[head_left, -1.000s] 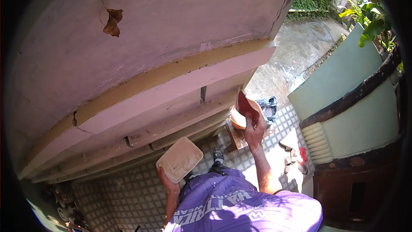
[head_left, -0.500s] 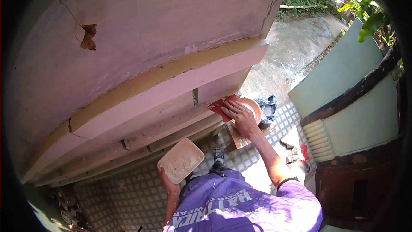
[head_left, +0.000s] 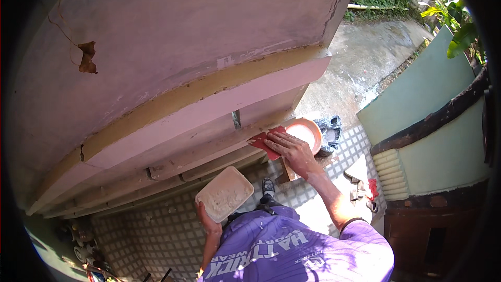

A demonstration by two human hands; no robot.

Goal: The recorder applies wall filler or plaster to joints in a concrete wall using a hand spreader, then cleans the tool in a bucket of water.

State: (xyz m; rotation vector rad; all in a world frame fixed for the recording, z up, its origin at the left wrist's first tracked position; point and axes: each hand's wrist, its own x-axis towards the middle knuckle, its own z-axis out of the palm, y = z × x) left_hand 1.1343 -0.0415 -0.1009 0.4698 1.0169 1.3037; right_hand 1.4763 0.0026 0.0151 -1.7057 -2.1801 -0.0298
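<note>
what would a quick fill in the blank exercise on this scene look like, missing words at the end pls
The tray is held in the person's ____ hand. The flat piece under the right hand is ____ in colour. The person's shirt is ____ with white lettering.

Missing words: left; red; purple

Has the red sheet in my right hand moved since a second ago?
Yes, the red sheet has moved left, from in front of the orange-rimmed bowl to beside it.
</note>
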